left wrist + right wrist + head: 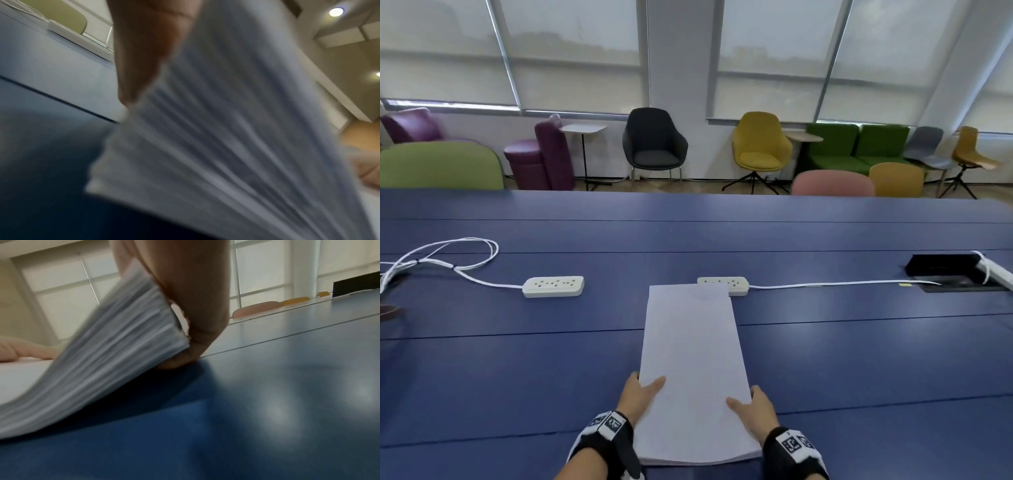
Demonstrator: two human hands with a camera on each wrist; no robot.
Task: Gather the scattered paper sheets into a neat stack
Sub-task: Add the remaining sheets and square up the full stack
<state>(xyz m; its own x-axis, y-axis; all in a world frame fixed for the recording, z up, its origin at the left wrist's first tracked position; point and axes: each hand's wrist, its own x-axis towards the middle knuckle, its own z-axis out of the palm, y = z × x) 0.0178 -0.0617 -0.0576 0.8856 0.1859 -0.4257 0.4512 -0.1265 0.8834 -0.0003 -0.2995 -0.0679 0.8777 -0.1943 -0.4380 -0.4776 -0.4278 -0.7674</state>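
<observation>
Head looks down; wrists, seemingly table-low, share paper stack (693, 370).

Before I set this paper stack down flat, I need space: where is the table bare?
Bare blue table lies right of the stack, and left of it, nearer than the left power strip. Crowded: the far edge overlaps the other strip.

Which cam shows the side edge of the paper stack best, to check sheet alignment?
Right wrist: the paper stack's layered side edge is close and fairly sharp, lifted off the table by the right hand. Left wrist shows the edge too, but blurred. Head shows only the top sheet.
</observation>
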